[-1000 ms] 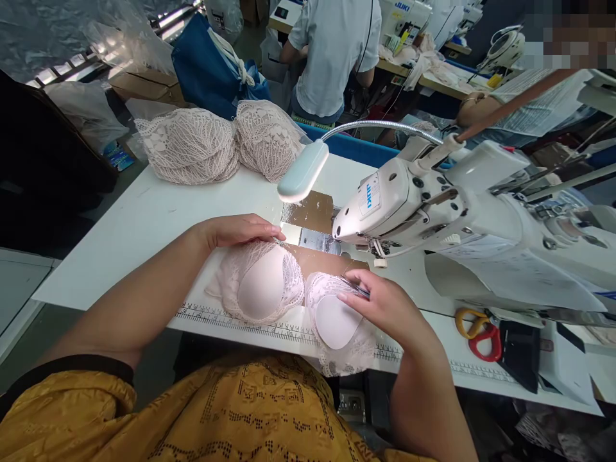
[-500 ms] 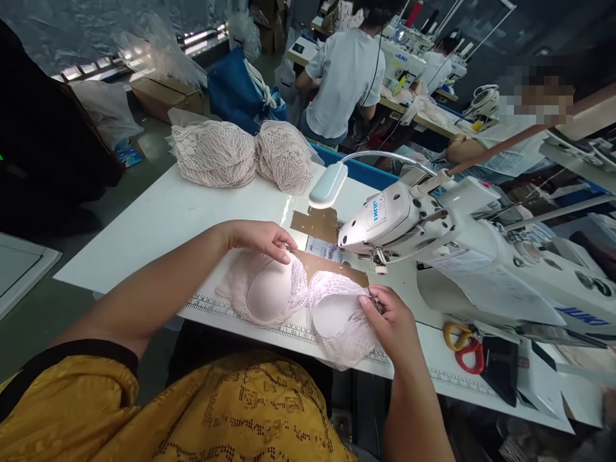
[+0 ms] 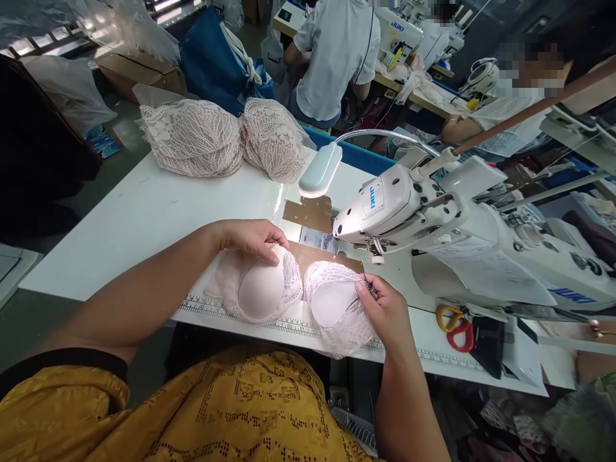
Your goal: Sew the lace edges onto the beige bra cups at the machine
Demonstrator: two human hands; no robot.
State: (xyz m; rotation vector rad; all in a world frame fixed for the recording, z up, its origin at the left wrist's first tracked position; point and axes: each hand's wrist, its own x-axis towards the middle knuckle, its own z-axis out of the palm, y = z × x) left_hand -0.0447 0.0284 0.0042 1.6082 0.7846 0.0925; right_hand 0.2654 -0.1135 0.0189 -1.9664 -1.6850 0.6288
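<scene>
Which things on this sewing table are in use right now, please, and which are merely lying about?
In use: pale pink lace bra with padded cups, gripped by left hand and right hand; white sewing machine; white lamp.
Lying about: stack of pale lace bras; red-and-yellow-handled scissors.

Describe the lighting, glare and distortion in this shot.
Head view: the lamp lights the bra strongly, washing out its padded cups; a glare streak sits on the table below the lamp; the wide lens bows the table edge and the sewing machine; the background is dimmer.
</scene>
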